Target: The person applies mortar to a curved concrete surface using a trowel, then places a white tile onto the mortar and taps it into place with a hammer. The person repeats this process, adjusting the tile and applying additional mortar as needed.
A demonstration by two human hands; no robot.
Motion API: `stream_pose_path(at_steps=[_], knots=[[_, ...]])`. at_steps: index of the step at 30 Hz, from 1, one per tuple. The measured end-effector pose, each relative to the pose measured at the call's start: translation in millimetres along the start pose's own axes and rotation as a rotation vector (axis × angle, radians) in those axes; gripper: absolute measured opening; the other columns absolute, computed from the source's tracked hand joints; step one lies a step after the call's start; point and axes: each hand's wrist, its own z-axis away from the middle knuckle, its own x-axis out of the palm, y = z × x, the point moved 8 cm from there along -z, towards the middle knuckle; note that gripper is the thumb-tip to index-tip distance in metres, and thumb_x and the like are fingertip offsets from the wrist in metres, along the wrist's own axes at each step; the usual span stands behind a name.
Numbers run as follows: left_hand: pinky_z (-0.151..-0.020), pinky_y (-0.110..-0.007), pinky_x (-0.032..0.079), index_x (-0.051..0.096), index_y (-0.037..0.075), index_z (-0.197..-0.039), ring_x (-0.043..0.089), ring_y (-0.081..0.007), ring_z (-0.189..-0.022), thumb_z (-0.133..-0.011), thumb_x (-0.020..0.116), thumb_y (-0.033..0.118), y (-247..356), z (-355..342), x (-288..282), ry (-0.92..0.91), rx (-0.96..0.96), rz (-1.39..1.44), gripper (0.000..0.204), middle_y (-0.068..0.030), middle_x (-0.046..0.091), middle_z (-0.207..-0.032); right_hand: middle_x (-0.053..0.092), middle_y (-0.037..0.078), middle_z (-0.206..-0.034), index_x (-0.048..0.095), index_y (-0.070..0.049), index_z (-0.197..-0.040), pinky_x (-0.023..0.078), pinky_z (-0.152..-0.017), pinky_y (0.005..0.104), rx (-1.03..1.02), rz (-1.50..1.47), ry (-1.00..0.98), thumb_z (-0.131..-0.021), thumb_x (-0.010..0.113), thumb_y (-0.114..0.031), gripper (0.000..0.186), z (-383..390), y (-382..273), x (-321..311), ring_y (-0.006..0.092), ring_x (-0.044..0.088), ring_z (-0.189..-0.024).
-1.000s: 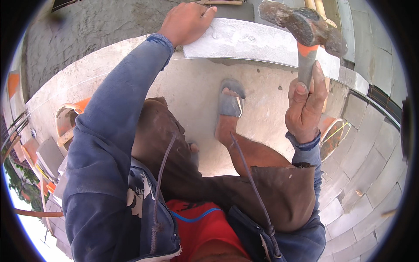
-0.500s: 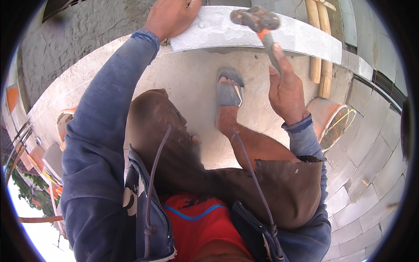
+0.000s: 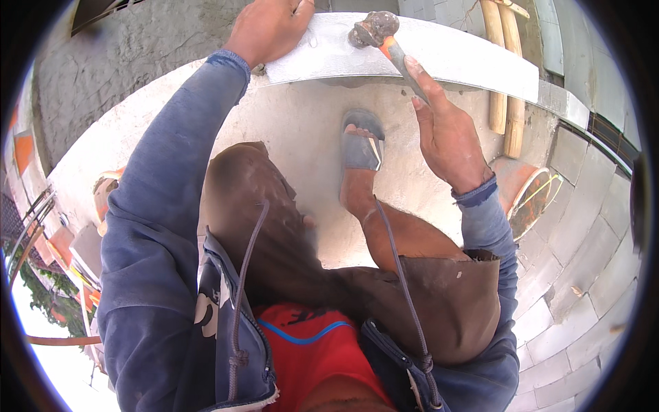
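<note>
A long pale grey slab (image 3: 453, 58) lies across the top of the view on a concrete floor. My left hand (image 3: 268, 27) presses flat on the slab's left end. My right hand (image 3: 446, 134) grips the orange-and-grey handle of a hammer (image 3: 384, 38), whose rusty head rests on the slab's top face near its middle. My foot in a grey sandal (image 3: 360, 147) stands just below the slab.
Two bamboo poles (image 3: 504, 75) lean at the upper right. An orange bucket (image 3: 525, 196) lies on its side near grey paving blocks (image 3: 590, 275) on the right. A rough plastered wall (image 3: 130, 62) rises at the upper left. Orange items and metal rods (image 3: 31, 233) sit at the left edge.
My right hand has swung the hammer down and to the left, from raised above the slab's right part to its head meeting the slab. My left hand has stayed on the slab's end.
</note>
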Motion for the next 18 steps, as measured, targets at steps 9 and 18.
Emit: stream_pose_path(at_steps=[9, 18], knots=[[-0.071, -0.05, 0.056, 0.08, -0.006, -0.091, 0.068, -0.0342, -0.059, -0.113, 0.049, 0.048, 2.0, -3.0, 0.5, -0.077, -0.029, 0.02, 0.066, -0.0237, 0.071, -0.07, 0.056, 0.031, -0.156, 0.034, -0.002, -0.165, 0.053, -0.114, 0.049, 0.352, -0.068, -0.396, -0.11, 0.058, -0.003, 0.06, -5.9, 1.4, 16.7, 0.0466, 0.06, -0.142], [-0.073, -0.049, 0.059, 0.082, -0.003, -0.096, 0.07, -0.0336, -0.061, -0.113, 0.048, 0.046, -2.7, -3.2, 6.3, -0.11, -0.033, 0.01, 0.062, -0.0224, 0.073, -0.072, 0.076, 0.024, -0.127, 0.039, -0.029, -0.168, 0.065, -0.078, 0.0478, -0.129, -0.045, 0.154, -0.109, 0.061, -0.009, 0.066, 1.9, 2.0, 10.4, 0.0442, 0.078, -0.099]])
